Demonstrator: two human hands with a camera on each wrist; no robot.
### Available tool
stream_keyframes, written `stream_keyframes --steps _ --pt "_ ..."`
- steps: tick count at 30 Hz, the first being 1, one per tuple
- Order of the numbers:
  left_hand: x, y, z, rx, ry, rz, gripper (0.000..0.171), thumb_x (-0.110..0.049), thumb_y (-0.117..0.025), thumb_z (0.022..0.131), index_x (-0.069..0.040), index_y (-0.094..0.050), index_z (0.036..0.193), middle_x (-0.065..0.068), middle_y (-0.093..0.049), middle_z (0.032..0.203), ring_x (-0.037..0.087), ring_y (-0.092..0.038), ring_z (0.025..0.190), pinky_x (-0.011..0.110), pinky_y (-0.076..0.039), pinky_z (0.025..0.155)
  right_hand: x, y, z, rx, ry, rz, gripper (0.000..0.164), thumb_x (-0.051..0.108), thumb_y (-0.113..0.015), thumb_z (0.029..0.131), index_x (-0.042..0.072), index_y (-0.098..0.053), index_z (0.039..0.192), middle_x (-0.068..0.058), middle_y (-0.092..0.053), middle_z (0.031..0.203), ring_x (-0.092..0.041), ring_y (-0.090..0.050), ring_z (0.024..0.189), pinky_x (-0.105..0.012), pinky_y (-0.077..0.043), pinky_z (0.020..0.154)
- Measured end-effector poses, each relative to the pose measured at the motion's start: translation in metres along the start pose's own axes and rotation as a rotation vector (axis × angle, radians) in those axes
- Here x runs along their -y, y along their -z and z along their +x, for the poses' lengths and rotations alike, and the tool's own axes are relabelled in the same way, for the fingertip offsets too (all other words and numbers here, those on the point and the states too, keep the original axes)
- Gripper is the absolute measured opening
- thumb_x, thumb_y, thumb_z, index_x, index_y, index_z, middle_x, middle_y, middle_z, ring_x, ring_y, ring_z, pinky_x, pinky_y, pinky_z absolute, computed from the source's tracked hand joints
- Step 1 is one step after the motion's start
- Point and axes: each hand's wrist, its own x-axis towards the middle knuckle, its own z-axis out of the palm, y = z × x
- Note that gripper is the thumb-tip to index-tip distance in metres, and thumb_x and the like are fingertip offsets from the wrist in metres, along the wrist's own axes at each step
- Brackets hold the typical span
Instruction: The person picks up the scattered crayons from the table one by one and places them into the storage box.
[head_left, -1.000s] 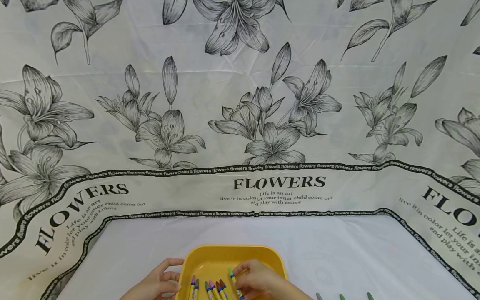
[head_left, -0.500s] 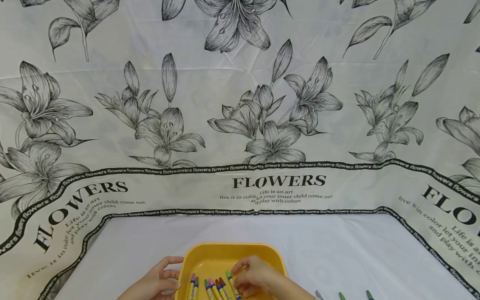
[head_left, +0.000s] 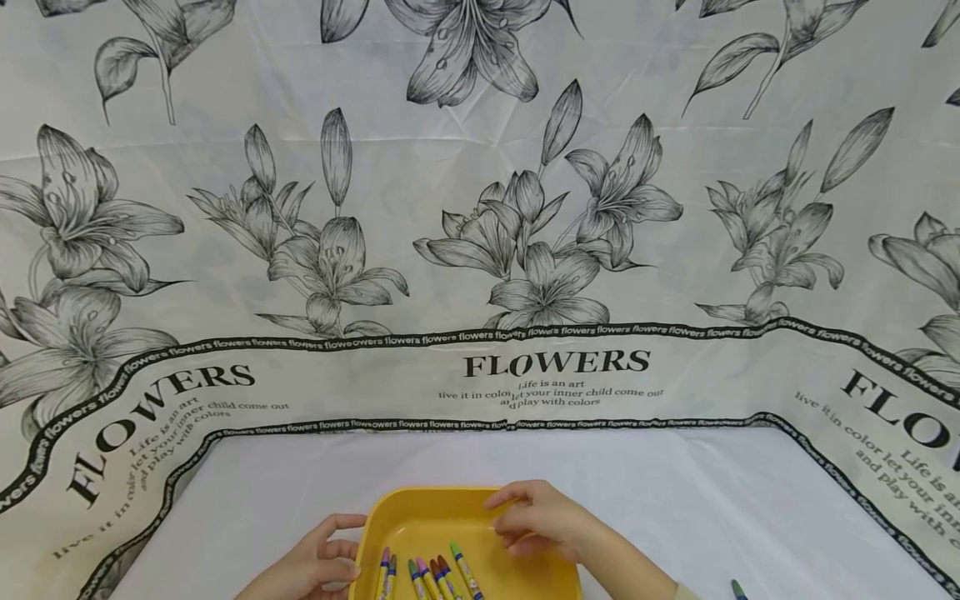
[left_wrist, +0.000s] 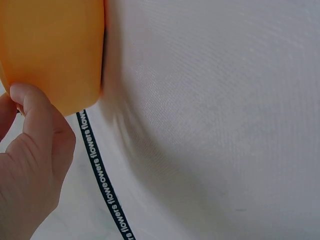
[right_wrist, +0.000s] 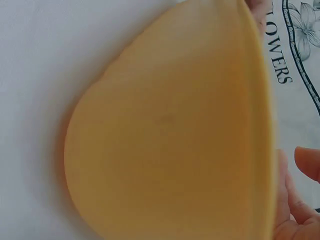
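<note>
Can read big black "FLOWERS" on pale cloth band, three times in head view with the right one cut off, above small "Life is an art / live it in color / let your inner child come out / and play with colors", plus repeating white "flowers" on black stripes.

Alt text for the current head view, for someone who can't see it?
A person's left hand holds the left edge of a yellow tray where seven crayons show, while the right hand, holding nothing, is over the tray's right side. Another crayon's dark green tip shows at lower right on the white table, before a flower-printed cloth.
</note>
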Motion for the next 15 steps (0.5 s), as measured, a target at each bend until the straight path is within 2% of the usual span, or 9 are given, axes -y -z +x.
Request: stream_keyframes --steps 7,15 --pt "0.001 0.001 0.0 0.008 0.004 -0.001 0.065 -0.004 -0.057 0.085 0.0 -0.02 0.138 0.01 -0.059 0.101 0.015 -0.058 0.08 0.027 -0.051 0.073 0.005 0.022 -0.009 -0.029 -0.013 0.035 0.038 0.006 -0.063 0.081 -0.004 -0.056 0.117 -0.005 -0.06 0.074 -0.011 -0.058 0.062 -0.023 -0.053 0.058" --pt "0.001 0.0 0.0 -0.002 0.012 0.006 0.065 -0.006 -0.058 0.086 0.0 -0.019 0.139 0.009 -0.059 0.102 0.015 -0.06 0.081 0.028 -0.052 0.076 0.005 0.046 -0.022 -0.021 -0.004 0.077 0.042 0.009 -0.063 0.081 -0.005 -0.053 0.119 -0.005 -0.063 0.081 -0.011 -0.058 0.066 -0.023 -0.054 0.062"
